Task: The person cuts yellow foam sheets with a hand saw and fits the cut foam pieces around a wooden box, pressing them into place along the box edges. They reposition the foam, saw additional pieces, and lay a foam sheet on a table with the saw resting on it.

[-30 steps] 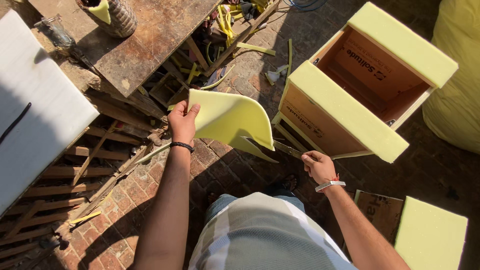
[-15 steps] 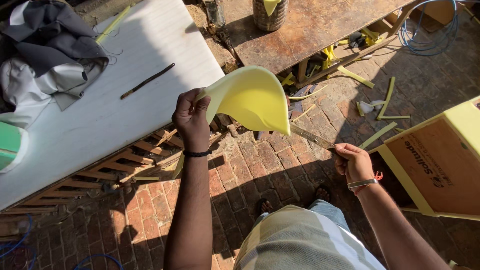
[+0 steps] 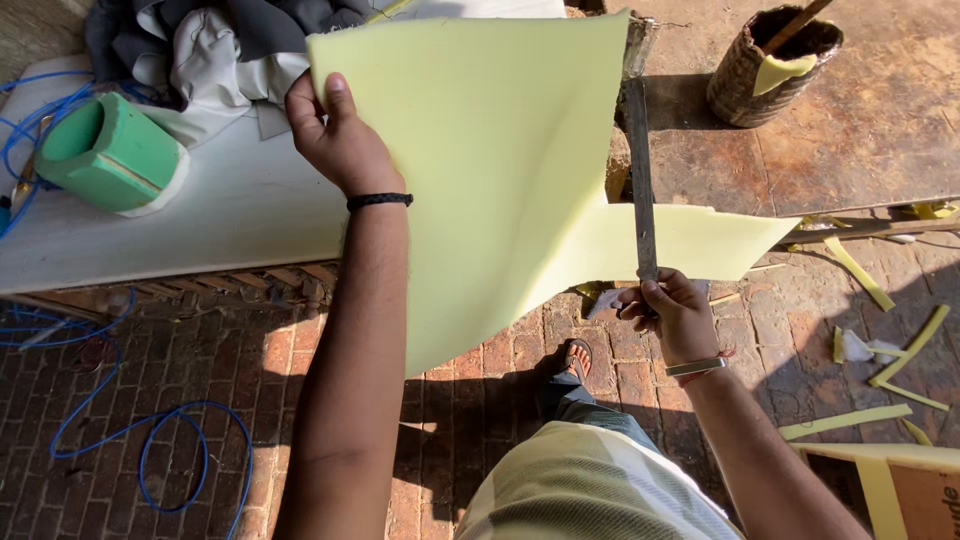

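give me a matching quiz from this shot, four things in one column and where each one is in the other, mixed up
Things:
1. foam sheet
2. long blade
3. green roll
4. blue cable

Places:
a. lying in loops on the brick floor
b. lying on the white board at the left
c. top edge pinched in the left hand
d. gripped at its lower end by the right hand

Pairs: 1-c, 2-d, 3-b, 4-a
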